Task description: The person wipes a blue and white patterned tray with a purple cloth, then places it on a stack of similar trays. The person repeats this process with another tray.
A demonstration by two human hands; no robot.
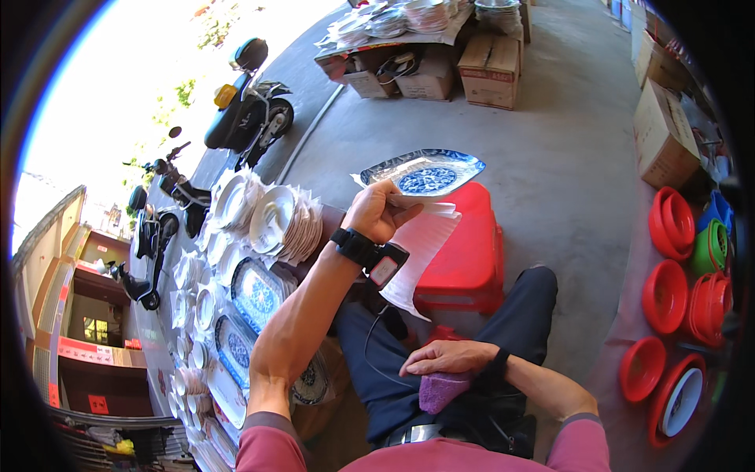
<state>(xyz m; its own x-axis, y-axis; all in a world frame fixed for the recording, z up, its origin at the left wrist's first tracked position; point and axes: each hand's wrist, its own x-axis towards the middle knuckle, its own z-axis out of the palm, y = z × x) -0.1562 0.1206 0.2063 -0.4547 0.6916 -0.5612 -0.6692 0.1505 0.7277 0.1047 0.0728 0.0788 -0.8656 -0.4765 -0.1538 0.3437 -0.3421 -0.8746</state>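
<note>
My left hand (377, 212) grips the near edge of a blue-and-white patterned plate (427, 180), held up above a red plastic stool (466, 248). A white foam sheet (422, 253) hangs below the plate, beside my left wrist. My right hand (451, 358) rests low over my lap on a purple cloth (437, 392), its fingers curled over the cloth's top. Stacks of wrapped plates (289, 224) and rectangular blue-and-white dishes (256, 295) stand left of my left arm.
A table (401, 41) with wrapped dishes stands ahead, cardboard boxes (489, 71) beneath it. Red basins (665, 304) and another carton (666, 135) line the right side. Parked scooters (250, 112) stand at upper left. Bowls (189, 380) sit at lower left.
</note>
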